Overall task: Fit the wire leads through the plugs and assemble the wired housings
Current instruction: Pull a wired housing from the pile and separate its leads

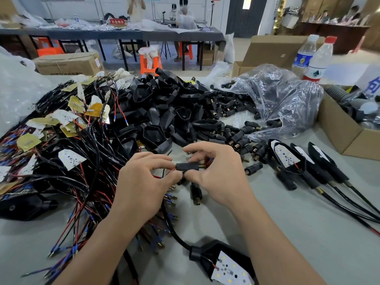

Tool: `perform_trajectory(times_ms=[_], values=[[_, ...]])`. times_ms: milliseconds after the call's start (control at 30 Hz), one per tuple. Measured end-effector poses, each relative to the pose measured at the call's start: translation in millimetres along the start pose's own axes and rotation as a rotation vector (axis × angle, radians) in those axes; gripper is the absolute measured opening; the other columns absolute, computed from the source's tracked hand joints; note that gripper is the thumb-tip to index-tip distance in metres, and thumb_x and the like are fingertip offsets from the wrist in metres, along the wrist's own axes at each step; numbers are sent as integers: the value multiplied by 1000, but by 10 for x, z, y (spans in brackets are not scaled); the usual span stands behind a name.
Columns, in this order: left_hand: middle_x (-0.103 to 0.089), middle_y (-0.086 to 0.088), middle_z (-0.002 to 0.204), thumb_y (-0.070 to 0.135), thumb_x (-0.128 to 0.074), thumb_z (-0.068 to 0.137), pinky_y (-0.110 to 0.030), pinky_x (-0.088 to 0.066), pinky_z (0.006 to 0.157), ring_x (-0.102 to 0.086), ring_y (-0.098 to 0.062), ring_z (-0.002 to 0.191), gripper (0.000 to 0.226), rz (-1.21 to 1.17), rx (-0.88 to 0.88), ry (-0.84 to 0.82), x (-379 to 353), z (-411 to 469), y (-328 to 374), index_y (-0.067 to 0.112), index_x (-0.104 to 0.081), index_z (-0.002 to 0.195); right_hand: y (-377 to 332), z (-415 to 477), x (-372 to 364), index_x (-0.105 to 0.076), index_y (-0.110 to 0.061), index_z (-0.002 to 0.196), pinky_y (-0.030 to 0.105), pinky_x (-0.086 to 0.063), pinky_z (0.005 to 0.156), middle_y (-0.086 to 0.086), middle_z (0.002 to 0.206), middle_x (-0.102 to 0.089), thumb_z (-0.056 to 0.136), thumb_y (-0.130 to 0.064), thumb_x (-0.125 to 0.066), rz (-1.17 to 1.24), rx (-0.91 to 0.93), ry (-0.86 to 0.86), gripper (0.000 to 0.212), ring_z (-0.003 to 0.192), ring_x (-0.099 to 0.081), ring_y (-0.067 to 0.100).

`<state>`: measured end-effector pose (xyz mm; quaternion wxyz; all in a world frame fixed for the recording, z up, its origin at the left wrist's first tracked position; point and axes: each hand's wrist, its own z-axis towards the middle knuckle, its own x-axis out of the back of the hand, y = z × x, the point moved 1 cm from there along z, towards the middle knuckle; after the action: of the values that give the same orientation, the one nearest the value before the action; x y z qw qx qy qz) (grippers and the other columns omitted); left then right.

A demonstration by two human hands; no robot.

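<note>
Feeding thin red and black wire leads [167, 174] into a black plug [187, 167], a worker's two hands were seen at the middle of a grey workbench [298, 223]. The plug was pinched between the thumb and fingers of the right hand [216, 177], its brass threaded end pointing right, while the leads were nipped at the plug's open end by the pressed-together fingertips of the left hand [144, 182]. Whether the leads had passed fully through could not be told, though a trace of red showed past the brass tip.

Judging by the bench, the job was barely begun. Only three finished housings [304, 159] with white LED boards and cables had been laid to the right, and one wired housing [224, 262], with its cable running up toward the hands, lay just below the wrists. Much was left: a heap of empty black housings [160, 108] was piled behind the hands, a tangle of wired LED boards [67, 145] was spread on the left, and loose plugs [232, 128] were spilled from a clear plastic bag [277, 99]. Two water bottles [312, 58] and open cardboard boxes [339, 128] were stood at the far right.
</note>
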<state>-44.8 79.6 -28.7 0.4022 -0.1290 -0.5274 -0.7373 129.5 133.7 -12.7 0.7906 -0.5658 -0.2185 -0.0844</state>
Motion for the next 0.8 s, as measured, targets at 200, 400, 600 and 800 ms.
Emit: perform_trajectory(times_ms=[200, 400, 600, 800], values=[[-65, 38, 103, 33, -83, 81, 5, -25, 94, -45, 19, 119, 16, -49, -2, 0, -13, 19, 4, 37, -79, 96, -1, 8, 22, -74, -36, 113, 16, -52, 74, -18, 99, -76, 62, -5, -88, 126, -37, 57, 61, 83, -69, 2], [-66, 34, 102, 30, -81, 83, -9, -34, 102, -54, 6, 118, 13, -93, 1, 79, 5, 41, 21, 35, -79, 95, 53, 57, 120, -75, -6, 104, 21, -56, 60, 12, 87, -76, 85, 5, -74, 883, -369, 104, 21, 68, -71, 16], [-65, 37, 105, 34, -81, 83, 4, -27, 96, -49, 13, 120, 14, -109, 31, 68, 6, 19, 51, 45, -74, 90, 48, 71, 103, -80, -9, 73, 19, -51, 56, 8, 74, -72, 93, -3, -67, 859, -376, 136, 25, 58, -62, 11], [-64, 36, 113, 35, -79, 83, 8, -24, 94, -46, 21, 118, 19, -109, 21, 74, -55, -22, 130, 50, -69, 85, 19, 47, 38, -75, -5, 91, 25, -55, 58, 10, 83, -71, 100, -23, -64, 960, -437, 70, 23, 62, -62, 15]])
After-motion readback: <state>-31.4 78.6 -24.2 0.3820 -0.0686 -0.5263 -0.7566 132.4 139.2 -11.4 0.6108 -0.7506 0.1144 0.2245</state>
